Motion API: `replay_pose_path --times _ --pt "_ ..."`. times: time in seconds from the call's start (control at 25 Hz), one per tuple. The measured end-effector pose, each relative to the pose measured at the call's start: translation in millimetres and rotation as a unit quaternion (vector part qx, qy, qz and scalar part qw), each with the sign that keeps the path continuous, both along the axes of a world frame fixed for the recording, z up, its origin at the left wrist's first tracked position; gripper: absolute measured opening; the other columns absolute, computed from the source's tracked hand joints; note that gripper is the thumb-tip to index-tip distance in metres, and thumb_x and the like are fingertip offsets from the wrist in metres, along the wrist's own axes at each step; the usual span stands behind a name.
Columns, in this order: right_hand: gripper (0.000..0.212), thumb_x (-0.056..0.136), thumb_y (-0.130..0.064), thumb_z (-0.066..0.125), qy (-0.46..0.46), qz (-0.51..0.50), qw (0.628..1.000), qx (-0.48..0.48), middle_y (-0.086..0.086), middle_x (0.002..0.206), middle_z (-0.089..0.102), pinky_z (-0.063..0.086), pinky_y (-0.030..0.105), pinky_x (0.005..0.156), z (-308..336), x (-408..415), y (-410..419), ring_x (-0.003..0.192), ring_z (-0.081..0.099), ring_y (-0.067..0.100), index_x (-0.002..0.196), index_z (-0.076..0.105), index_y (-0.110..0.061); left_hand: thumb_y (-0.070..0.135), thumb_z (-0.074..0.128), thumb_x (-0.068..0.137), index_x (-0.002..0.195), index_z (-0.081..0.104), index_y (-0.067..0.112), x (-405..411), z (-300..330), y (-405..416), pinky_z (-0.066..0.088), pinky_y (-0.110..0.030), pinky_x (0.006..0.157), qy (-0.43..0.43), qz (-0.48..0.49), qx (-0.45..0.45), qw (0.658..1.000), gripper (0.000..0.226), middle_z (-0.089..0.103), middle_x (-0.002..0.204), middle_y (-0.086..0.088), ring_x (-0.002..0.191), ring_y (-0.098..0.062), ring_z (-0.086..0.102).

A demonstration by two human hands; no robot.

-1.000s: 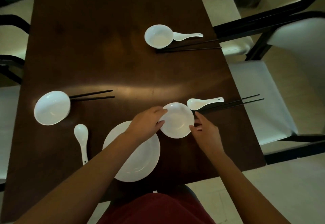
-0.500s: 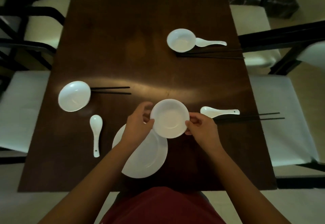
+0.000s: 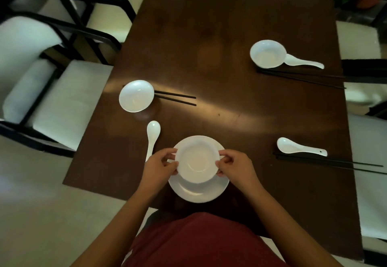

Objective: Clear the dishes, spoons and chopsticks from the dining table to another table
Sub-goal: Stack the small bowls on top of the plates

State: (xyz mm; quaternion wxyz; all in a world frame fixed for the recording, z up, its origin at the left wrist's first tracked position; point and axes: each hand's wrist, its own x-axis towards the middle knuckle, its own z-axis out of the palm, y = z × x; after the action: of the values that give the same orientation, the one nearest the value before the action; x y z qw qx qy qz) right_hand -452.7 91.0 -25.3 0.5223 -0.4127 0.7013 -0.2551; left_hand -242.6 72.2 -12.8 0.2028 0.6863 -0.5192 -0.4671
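Both hands, left hand (image 3: 161, 165) and right hand (image 3: 235, 165), pinch the small bowl (image 3: 196, 162) by opposite rims over the plate (image 3: 199, 193) at the dining table's (image 3: 209, 36) near edge; lowered off-centre, it could tip or clatter.

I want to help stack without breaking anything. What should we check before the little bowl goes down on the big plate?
1. Both hands hold the small bowl: left hand and right hand pinch opposite rims. Ok.
2. Bowl is over the big plate: ok.
3. Bowl already resting on the plate: cannot tell.
4. Plate bare underneath: cannot tell, the bowl hides it.
5. Nearby spoon clear of the plate: ok, lies beside it.
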Motion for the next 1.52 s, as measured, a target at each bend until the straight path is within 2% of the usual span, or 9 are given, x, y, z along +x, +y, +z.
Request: replay_pose_path --times 0.24,0.48,0.68,0.84,1.04,1.16,1.32,1.44,1.52 --pt "0.026 0.083 -0.022 0.065 0.121 0.077 0.990 -0.015 -0.002 0.089 0.067 0.053 0.026 0.079 0.1 -7.0 -7.5 0.077 0.065 0.012 0.109 0.066 -0.016 0.011 0.061 0.086 0.116 0.061 0.015 4.2 -4.4 -2.1 0.051 -0.011 0.067 -0.024 -0.028 -0.021 0.999 0.030 0.066 0.093 0.000 0.078 -0.010 0.065" --pt "0.037 0.089 -0.036 0.055 0.319 0.235 0.894 -0.212 0.000 0.125 0.057 0.045 0.030 0.091 24.7 10.7 -60.1 0.113 0.052 0.018 0.124 0.055 -0.023 0.022 0.062 0.086 0.124 0.056 0.014 51.0 15.6 -37.9 0.048 -0.031 0.089 -0.191 -0.126 -0.196 0.954 0.039 0.062 0.118 -0.004 0.103 -0.017 0.058" --pt "0.032 0.089 -0.028 0.054 0.403 0.301 0.811 -0.300 0.009 0.122 0.056 0.044 0.034 0.087 49.9 61.7 -123.1 0.111 0.051 0.025 0.119 0.056 -0.016 0.019 0.064 0.081 0.117 0.060 0.007 103.5 38.0 -93.8 0.051 -0.037 0.074 -0.314 -0.217 -0.287 0.879 0.038 0.068 0.100 -0.012 0.088 -0.032 0.064" --pt "0.033 0.090 -0.028 0.045 0.418 0.322 0.798 -0.291 0.007 0.123 0.054 0.042 0.036 0.088 58.3 109.9 -172.9 0.112 0.049 0.026 0.119 0.054 -0.015 0.019 0.064 0.081 0.115 0.062 0.004 137.3 42.3 -140.4 0.052 -0.041 0.068 -0.353 -0.217 -0.276 0.867 0.037 0.069 0.093 -0.017 0.080 -0.038 0.064" --pt "0.032 0.092 -0.029 0.044 0.434 0.309 0.817 -0.221 0.007 0.120 0.054 0.042 0.033 0.081 43.9 160.5 -224.1 0.107 0.050 0.025 0.118 0.051 -0.013 0.035 0.050 0.090 0.123 0.054 0.014 167.8 22.3 -194.2 0.046 -0.037 0.081 -0.377 -0.201 -0.203 0.881 0.039 0.066 0.111 -0.011 0.096 -0.029 0.062" --pt "0.034 0.092 -0.027 0.045 0.395 0.271 0.868 -0.132 0.010 0.119 0.056 0.045 0.032 0.081 26.6 178.8 -238.0 0.105 0.054 0.026 0.123 0.048 -0.012 0.038 0.047 0.092 0.130 0.048 0.014 167.9 -0.3 -212.7 0.047 -0.036 0.086 -0.328 -0.169 -0.100 0.924 0.045 0.062 0.120 -0.009 0.104 -0.026 0.060" --pt "0.035 0.089 -0.010 0.048 0.303 0.178 0.935 -0.058 0.013 0.118 0.059 0.047 0.033 0.084 8.2 191.8 -239.2 0.105 0.057 0.027 0.123 0.051 -0.008 0.018 0.051 0.090 0.102 0.062 0.002 163.8 -21.0 -223.4 0.050 -0.028 0.072 -0.156 -0.089 0.020 0.984 0.023 0.069 0.101 -0.017 0.076 -0.021 0.065" --pt "0.035 0.084 -0.001 0.049 0.244 0.110 0.962 -0.048 0.013 0.115 0.062 0.048 0.033 0.083 3.4 190.6 -238.7 0.104 0.057 0.026 0.118 0.057 -0.008 0.009 0.051 0.089 0.091 0.064 0.004 161.7 -21.7 -224.4 0.047 -0.016 0.059 -0.121 -0.064 0.021 0.990 0.015 0.072 0.087 -0.016 0.057 -0.011 0.064" --pt "0.033 0.082 0.001 0.051 0.221 0.079 0.971 -0.043 0.012 0.111 0.065 0.047 0.029 0.076 4.7 188.4 -237.5 0.100 0.058 0.024 0.112 0.061 -0.009 0.007 0.051 0.088 0.092 0.066 0.002 160.1 -17.5 -224.7 0.052 -0.024 0.066 -0.111 -0.067 0.021 0.991 0.016 0.073 0.083 -0.016 0.059 -0.014 0.066"
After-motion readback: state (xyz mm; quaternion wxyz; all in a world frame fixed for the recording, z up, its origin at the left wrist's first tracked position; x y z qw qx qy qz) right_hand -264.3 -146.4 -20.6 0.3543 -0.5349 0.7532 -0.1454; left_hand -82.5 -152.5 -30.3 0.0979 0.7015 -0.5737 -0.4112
